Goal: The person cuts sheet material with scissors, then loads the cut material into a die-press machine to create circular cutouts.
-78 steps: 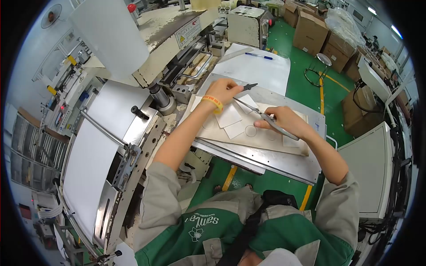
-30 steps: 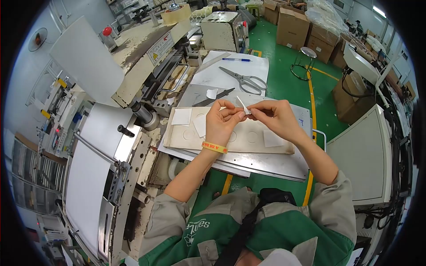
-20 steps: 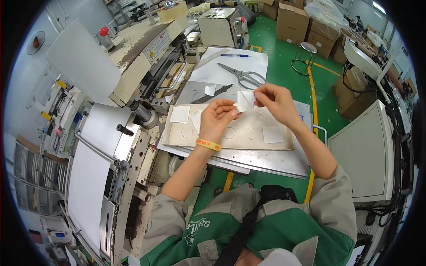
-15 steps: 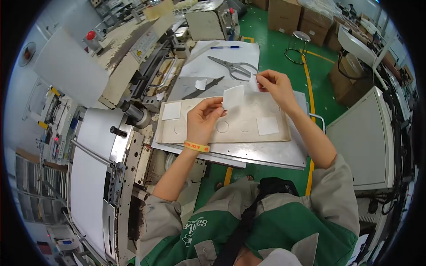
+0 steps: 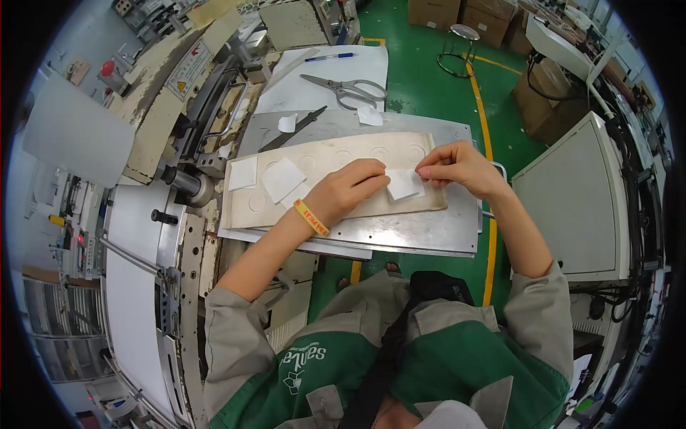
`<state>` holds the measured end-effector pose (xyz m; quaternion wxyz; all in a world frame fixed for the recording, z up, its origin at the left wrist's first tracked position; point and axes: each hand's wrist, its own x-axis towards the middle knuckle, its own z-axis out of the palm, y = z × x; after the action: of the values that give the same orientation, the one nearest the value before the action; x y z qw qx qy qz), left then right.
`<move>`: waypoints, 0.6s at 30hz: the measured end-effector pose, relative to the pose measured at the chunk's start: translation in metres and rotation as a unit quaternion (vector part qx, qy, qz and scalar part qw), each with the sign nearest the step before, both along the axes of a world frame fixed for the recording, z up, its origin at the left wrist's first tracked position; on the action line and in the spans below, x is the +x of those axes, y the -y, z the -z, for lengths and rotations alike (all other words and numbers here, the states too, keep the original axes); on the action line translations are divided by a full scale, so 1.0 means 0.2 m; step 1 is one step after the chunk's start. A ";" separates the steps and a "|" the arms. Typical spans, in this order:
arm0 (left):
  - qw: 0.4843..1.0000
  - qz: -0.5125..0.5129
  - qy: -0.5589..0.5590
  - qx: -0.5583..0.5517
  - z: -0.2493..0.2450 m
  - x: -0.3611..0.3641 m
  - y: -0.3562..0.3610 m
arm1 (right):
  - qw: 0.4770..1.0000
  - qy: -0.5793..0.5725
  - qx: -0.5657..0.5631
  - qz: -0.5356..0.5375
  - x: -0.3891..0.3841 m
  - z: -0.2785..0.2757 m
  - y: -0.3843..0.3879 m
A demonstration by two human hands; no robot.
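Note:
A white square sheet (image 5: pixel 404 187) lies at the right end of a cream board with round outlines (image 5: pixel 336 204). My right hand (image 5: pixel 461 170) pinches its upper right corner between thumb and fingers. My left hand (image 5: pixel 350 191), a yellow wristband below it, has its fingers bent together at the sheet's left edge; whether it grips the sheet is hard to make out. Left of that hand, more white squares (image 5: pixel 283 179) lie on the board, two of them overlapping. Another square (image 5: pixel 243 173) rests at the board's left end.
The board lies on a metal plate (image 5: pixel 457 214). Beyond it are scissors (image 5: pixel 346 89), a dark blade-like tool (image 5: pixel 294 129), a blue pen (image 5: pixel 330 56) and small white scraps (image 5: pixel 370 116). A worn machine (image 5: pixel 193 93) stands left, a cabinet (image 5: pixel 572 207) right, a stool (image 5: pixel 459 50) farther back.
The square from my left hand now lies on the board's left part. A white scrap has appeared by the scissors. Both hands have come down to the right-end square.

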<state>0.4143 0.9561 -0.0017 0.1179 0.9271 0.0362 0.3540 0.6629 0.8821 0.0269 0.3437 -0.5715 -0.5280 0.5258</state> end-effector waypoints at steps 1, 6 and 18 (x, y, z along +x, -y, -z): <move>1.000 -0.002 -0.012 -0.006 0.01 0.01 0.00 | 1.000 0.019 0.018 0.017 -0.01 0.01 0.01; 0.999 0.016 0.042 -0.003 -0.01 0.07 -0.02 | 1.000 -0.019 0.005 0.012 0.00 0.06 0.02; 0.999 0.004 -0.045 -0.001 0.03 0.05 -0.02 | 0.997 0.073 0.002 0.035 0.01 0.07 -0.04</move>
<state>0.4243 0.9592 -0.0086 0.1184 0.9421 0.0381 0.3115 0.6643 0.8895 0.0125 0.3233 -0.6257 -0.5323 0.4697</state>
